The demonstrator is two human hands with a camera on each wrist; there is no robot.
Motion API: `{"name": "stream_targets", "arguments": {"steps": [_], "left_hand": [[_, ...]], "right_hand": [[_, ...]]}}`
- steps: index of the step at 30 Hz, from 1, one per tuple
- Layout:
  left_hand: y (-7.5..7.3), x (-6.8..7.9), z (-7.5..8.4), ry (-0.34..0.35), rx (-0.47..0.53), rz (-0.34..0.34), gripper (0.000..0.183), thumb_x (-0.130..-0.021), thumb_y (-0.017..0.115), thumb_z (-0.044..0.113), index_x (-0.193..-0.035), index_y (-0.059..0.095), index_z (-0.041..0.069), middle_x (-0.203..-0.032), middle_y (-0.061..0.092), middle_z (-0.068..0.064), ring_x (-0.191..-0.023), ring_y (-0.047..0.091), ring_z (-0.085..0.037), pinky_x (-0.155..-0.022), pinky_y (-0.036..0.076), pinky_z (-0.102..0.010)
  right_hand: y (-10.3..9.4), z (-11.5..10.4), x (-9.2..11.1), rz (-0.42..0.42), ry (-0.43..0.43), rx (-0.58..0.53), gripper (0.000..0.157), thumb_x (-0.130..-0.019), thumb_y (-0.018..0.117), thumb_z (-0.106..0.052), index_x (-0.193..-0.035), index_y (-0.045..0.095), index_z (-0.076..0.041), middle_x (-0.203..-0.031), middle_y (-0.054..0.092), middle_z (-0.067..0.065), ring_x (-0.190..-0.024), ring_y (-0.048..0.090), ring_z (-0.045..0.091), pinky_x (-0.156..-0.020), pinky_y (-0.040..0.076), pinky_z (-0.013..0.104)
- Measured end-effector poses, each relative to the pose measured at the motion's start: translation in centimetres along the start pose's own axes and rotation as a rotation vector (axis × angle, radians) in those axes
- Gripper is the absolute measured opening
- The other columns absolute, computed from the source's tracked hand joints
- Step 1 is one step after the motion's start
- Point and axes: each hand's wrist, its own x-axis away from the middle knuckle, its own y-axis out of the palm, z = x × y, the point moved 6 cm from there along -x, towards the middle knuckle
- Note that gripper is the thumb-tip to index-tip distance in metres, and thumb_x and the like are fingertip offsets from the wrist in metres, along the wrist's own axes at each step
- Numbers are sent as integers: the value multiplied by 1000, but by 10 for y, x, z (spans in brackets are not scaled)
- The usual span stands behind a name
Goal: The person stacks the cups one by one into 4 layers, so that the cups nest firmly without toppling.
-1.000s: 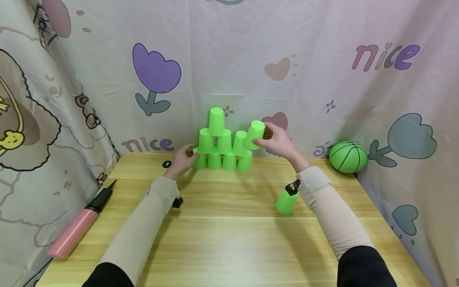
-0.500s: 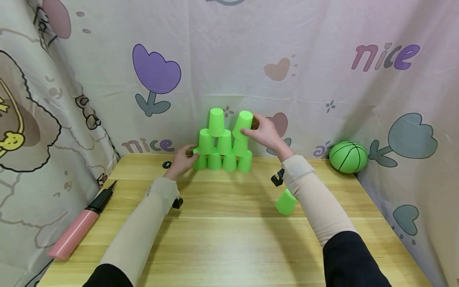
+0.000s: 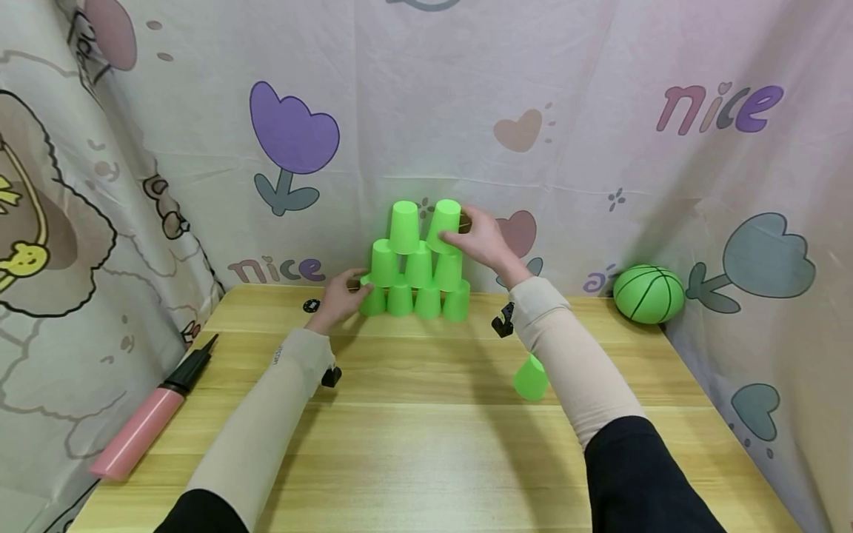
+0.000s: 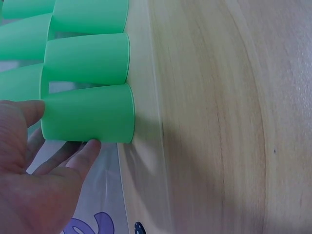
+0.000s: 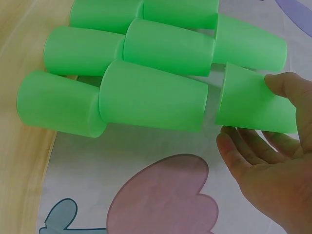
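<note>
Green plastic cups stand upside down in stacked rows at the back of the table. My right hand [image 3: 485, 238] pinches a green cup [image 3: 445, 224] between thumb and fingers. In the right wrist view, a narrow gap separates this held cup [image 5: 246, 97] from the middle-row cup [image 5: 153, 97] under it. To its left in the head view, another cup [image 3: 404, 228] sits on the middle row. My left hand [image 3: 340, 301] curves round the outer side of the bottom-left cup [image 4: 90, 114], with thumb near its closed end and fingertips against its side.
A lone green cup [image 3: 531, 379] stands on the table [image 3: 413, 459], partly behind the right sleeve. A green ball [image 3: 649, 295] sits at the back right corner, a pink pump with a black nozzle [image 3: 143, 426] along the left edge. A patterned curtain [image 3: 426, 111] hangs close behind the stack.
My right hand has carried its cup leftward and up, from beside the middle row to just above its right end. The left hand has stayed at the bottom-left cup.
</note>
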Motion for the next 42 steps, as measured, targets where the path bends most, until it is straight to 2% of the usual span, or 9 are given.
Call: {"name": "stream_targets", "arguments": {"steps": [16, 32, 35, 39, 42], "left_hand": [[0, 1, -1, -7, 7, -1, 54, -109, 57, 25, -158, 44, 7, -155, 50, -29, -142, 52, -46, -115, 51, -57], [0, 3, 0, -4, 27, 6, 55, -109, 57, 25, -159, 43, 6, -156, 50, -28, -141, 53, -45, -113, 52, -56], [0, 3, 0, -2, 27, 6, 55, -109, 58, 25, -158, 44, 5, -155, 50, -28, -140, 53, -45, -113, 52, -56], [0, 3, 0, -1, 23, 4, 55, -109, 58, 25, -158, 44, 5, -155, 50, -28, -140, 53, -45, -114, 51, -56], [0, 2, 1, -2, 18, 2, 55, -109, 57, 25, -159, 43, 6, -156, 49, -28, -141, 52, -45, -115, 51, -56]], "right_hand": [[11, 0, -8, -15, 1, 38, 51, -95, 74, -26, -137, 61, -2, -128, 71, 19, -119, 68, 32, -105, 58, 44], [13, 3, -8, -21, 13, 52, 55, -96, 72, -29, -143, 57, -2, -131, 70, 20, -122, 66, 33, -107, 56, 46], [12, 4, -8, -30, 14, 41, 63, -96, 73, -31, -150, 52, -5, -135, 68, 20, -125, 65, 34, -106, 56, 47], [9, 7, -5, -58, 36, 27, 79, -96, 76, -34, -162, 38, -10, -145, 62, 21, -133, 61, 36, -109, 55, 50], [4, 10, -1, -70, 58, 49, 85, -96, 76, -37, -164, 33, -11, -151, 57, 22, -137, 58, 38, -112, 53, 51]]}}
